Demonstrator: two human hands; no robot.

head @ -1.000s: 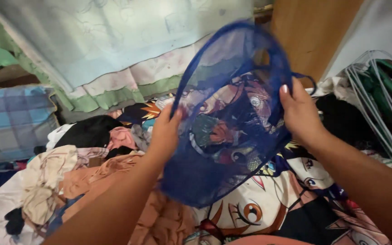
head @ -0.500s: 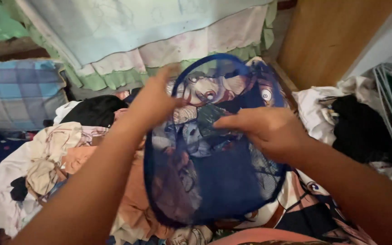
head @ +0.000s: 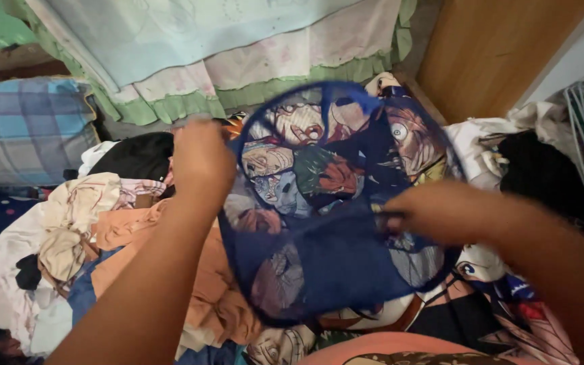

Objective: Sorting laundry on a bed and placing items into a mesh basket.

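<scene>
Blue mesh hamper (head: pixel 332 223) is held up btwn both hands, over the cartoon-print bedsheet (head: pixel 508 297). Its round hoop faces the person, flattened, no real long axis. Left hand (head: pixel 201 159) pinches the rim's upper left; right hand (head: pixel 434 213) grips the mesh at the right, fingers closed. Both equally near. Clothes pile (head: pixel 103 223) to the left, wooden door (head: pixel 495 47) behind.

Packages: none that I can see around the blue mesh hamper (head: pixel 332 270) I'm holding.
Labels: none showing on it or beside it.
Signs: none.
Screens: none.
</scene>
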